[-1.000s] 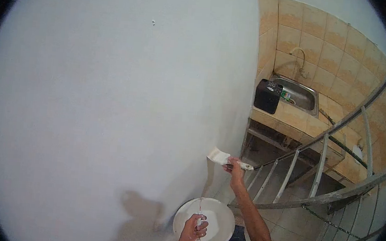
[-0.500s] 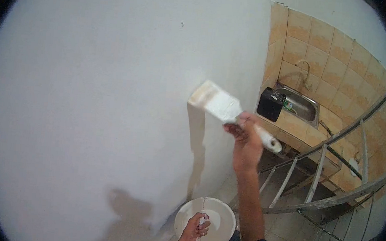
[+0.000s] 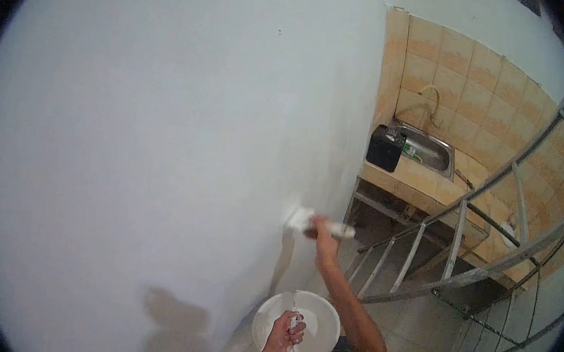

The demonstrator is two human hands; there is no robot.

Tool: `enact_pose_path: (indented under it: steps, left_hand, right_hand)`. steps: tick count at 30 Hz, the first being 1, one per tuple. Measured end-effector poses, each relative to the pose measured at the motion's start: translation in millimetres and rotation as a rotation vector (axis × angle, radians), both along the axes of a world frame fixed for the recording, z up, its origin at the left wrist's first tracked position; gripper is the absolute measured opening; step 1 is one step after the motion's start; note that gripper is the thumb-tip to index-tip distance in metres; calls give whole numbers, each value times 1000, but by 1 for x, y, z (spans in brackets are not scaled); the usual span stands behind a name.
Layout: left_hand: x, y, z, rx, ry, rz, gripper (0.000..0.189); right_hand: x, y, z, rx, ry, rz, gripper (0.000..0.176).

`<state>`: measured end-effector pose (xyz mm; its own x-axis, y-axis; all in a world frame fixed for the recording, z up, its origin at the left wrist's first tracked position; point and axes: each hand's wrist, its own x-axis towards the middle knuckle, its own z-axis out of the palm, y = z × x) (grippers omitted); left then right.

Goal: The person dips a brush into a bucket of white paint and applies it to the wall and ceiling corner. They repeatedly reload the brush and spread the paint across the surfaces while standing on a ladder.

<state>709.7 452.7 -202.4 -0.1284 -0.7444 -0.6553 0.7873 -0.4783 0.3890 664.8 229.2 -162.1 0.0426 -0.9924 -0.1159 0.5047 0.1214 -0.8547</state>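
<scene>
My right hand [image 3: 322, 234] is closed around a wide white paintbrush [image 3: 302, 219], whose bristle end meets the pale wall [image 3: 165, 132]. The brush handle sticks out to the right past my fingers. Lower down, my left hand [image 3: 288, 329] grips a thin bar that runs across the top of a white bucket [image 3: 329, 321]. The inside of the bucket looks white. A shadow of the brush and arm falls on the wall just below the bristles.
A curved metal railing [image 3: 451, 241] sweeps along the right side. Behind it are a tiled counter [image 3: 422, 183], a steel sink [image 3: 435, 154], a black box [image 3: 385, 148] and a faucet [image 3: 433, 99]. Tiled floor [image 3: 410, 324] shows below.
My right hand has moved down with the brush, from beside the sink's height to lower on the wall. My left hand stays at the bucket. The view has shifted slightly.
</scene>
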Motion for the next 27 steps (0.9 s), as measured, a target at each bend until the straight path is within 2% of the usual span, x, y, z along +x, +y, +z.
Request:
enact_pose_path:
  steps: [2,4,6,8,10,12,14,15,16,17,18,19,21,23,25,27]
  left_hand:
    - [3,2,-6,-1,23,-5,22]
    - [0,6,-3,20,35,32,23]
    - [1,16,-19,-12,85,34,23]
    - [-1,23,-25,-78,108,51,23]
    - [-12,24,-19,94,-201,225,24]
    - [0,32,-31,128,-87,99,25]
    - [15,44,-94,-322,172,-24,50]
    - [11,44,-78,-352,145,3,50]
    - [-4,47,-51,-217,-26,118,47]
    - [-14,53,-35,-67,-181,238,45]
    - [-15,57,-32,-83,-188,267,45]
    - [-13,60,-29,-41,-222,218,40]
    - [-6,69,-28,1,-257,189,36]
    - [3,72,-21,-45,-106,2,31]
    - [-9,86,-3,-93,-104,37,31]
    - [-19,103,2,-168,-238,114,30]
  right_hand:
    - [-8,-8,66,-103,-117,8,16]
    - [-23,-5,100,-150,-192,41,16]
    - [-31,0,117,-307,-402,74,13]
    - [-25,9,98,-326,-537,78,11]
    - [-7,20,21,-105,-329,56,11]
    - [-10,29,-44,-71,-131,40,16]
    - [-27,40,-100,-5,-5,56,15]
    - [-35,41,-121,-1,52,80,16]
    - [-44,46,-137,-18,10,64,19]
    - [-57,56,-143,-24,-24,48,22]
    - [-72,70,-131,27,11,25,25]
    - [-89,85,-116,78,48,0,28]
    - [-130,106,-132,11,-43,68,29]
    - [-167,163,-89,-38,192,201,44]
    - [-193,186,-133,-116,152,162,31]
    - [-194,215,-143,-137,203,207,30]
